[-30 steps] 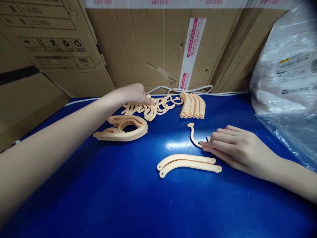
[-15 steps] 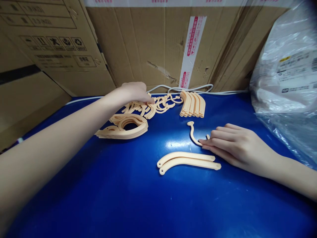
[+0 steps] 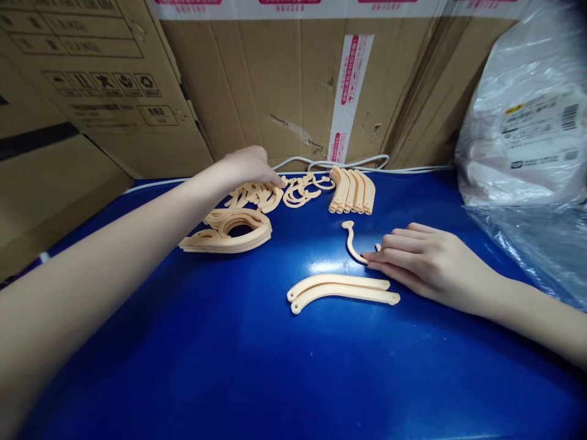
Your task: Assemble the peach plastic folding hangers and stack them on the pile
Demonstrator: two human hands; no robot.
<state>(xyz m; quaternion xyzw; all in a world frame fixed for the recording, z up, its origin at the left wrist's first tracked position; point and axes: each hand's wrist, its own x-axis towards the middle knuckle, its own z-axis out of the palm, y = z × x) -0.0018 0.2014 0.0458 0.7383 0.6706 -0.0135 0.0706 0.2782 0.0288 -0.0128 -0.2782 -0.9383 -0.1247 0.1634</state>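
My right hand [image 3: 419, 263] is closed in a pinch on a thin cream plastic hanger hook [image 3: 351, 243], an S-shaped piece with a flat rounded end, held low over the blue surface. Just in front of it, two curved hanger arms [image 3: 343, 290] lie side by side, each with a hole at its left end. My left hand [image 3: 251, 166] reaches down to a loose pile of small curved cream pieces [image 3: 270, 198] at the back. One fingertip shows at the pile's edge; the other fingers are hidden, and I cannot tell whether they grip anything.
A stack of cream hangers [image 3: 224, 244] lies below my left forearm. Several hanger arms [image 3: 353, 190] stand in a row at the back, beside loose hooks [image 3: 300, 192]. A white cable [image 3: 293, 160], cardboard boxes [image 3: 257, 79] and a clear plastic bag [image 3: 523, 140] border the blue surface.
The view has shifted slightly. My left hand stays at the pile, where the curved pieces by its fingers have been disturbed. My right hand keeps its pinch on the hook.
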